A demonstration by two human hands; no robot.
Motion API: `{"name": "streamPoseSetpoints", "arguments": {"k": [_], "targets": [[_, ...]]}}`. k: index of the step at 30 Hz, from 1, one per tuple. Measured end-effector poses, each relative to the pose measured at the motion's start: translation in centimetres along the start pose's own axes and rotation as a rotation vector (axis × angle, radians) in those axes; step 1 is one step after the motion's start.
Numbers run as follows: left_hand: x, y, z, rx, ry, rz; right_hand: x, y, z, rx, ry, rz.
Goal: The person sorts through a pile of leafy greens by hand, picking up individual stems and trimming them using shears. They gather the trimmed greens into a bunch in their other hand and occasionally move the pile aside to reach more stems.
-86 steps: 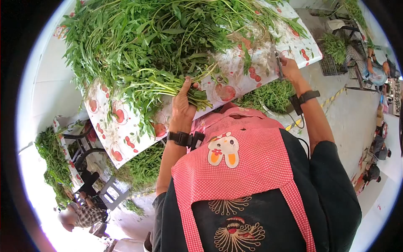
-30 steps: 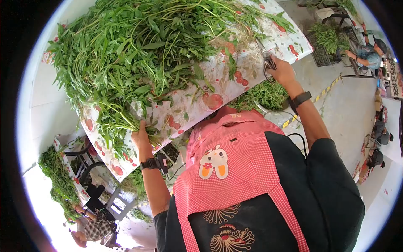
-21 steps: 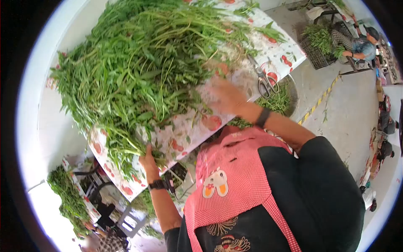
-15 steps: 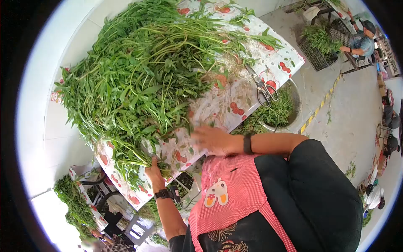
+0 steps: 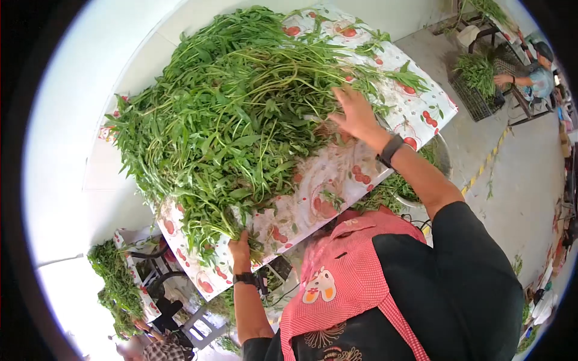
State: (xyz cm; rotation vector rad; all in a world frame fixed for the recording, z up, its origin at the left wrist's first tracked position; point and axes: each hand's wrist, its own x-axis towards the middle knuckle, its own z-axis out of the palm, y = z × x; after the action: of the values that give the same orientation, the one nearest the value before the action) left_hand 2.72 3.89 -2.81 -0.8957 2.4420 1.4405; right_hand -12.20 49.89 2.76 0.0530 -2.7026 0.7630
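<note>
A big heap of leafy green stems [image 5: 211, 114] covers much of the table with its cherry-print cloth [image 5: 367, 162]. Low on the near left side, my left hand [image 5: 239, 248] is closed round the cut ends of a bunch of leafy stems [image 5: 214, 219], whose leaves merge with the heap. My right hand [image 5: 358, 117] is over the heap's right edge, fingers apart and nothing held, close to the stem ends there. The scissors seen earlier are hidden behind my right hand and forearm.
A metal basin [image 5: 444, 157] with greens stands below the table's right edge. Another person [image 5: 536, 78] sits at the far right by a black crate [image 5: 475, 105] of greens. At lower left, a second person [image 5: 159, 346] is near another table piled with greens [image 5: 114, 283].
My right hand has moved from the near table edge up and right to the heap's right side. My left hand still grips the bunch. The whole view has shifted slightly.
</note>
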Motion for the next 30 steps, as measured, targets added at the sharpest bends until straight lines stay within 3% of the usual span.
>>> {"name": "streamPoseSetpoints", "arguments": {"k": [3, 8, 11, 14, 17, 20, 22, 24, 25, 27, 28, 30], "targets": [[-0.8, 1.4, 0.4, 0.003, 0.000, -0.031, 0.0, 0.9, 3.6, -0.074, 0.022, 0.027], [0.0, 0.1, 0.5, 0.022, 0.031, 0.000, -6.0, -3.7, 6.9, -0.043, -0.132, -0.147], [-1.4, 2.5, 0.5, 0.112, 0.038, -0.008, -7.8, -4.3, 5.9, 0.105, -0.273, -0.173], [-1.2, 2.8, 0.7, 0.146, 0.037, 0.013, -7.4, -2.6, 4.0, 0.294, -0.222, -0.240], [-0.7, 1.1, 0.6, 0.104, 0.024, 0.063, -5.9, -1.9, 1.5, 0.327, -0.357, -0.143], [-0.6, 1.6, 0.8, 0.066, 0.007, 0.085, -5.3, -1.4, 1.3, 0.463, -0.265, -0.045], [-0.9, 2.0, 0.7, 0.072, -0.008, 0.008, -5.4, -2.5, -0.3, 0.378, -0.301, -0.100], [-1.0, 0.8, 0.2, 0.076, -0.002, 0.011, -5.3, -4.4, -2.5, 0.381, -0.736, 0.019], [-0.4, 0.4, 0.4, 0.062, 0.010, 0.030, -5.1, -3.9, -2.5, 0.376, -0.725, 0.005], [0.3, -0.2, 0.8, 0.019, 0.050, 0.129, -5.1, -2.4, -2.1, 0.682, -0.320, -0.110], [-0.2, 0.2, 0.8, 0.021, 0.049, 0.130, -4.0, -2.8, -3.2, 0.683, -0.319, -0.108], [-0.7, 1.4, 0.6, 0.056, 0.011, 0.029, 0.0, -2.6, -5.7, 0.366, -0.244, 0.193]]}}
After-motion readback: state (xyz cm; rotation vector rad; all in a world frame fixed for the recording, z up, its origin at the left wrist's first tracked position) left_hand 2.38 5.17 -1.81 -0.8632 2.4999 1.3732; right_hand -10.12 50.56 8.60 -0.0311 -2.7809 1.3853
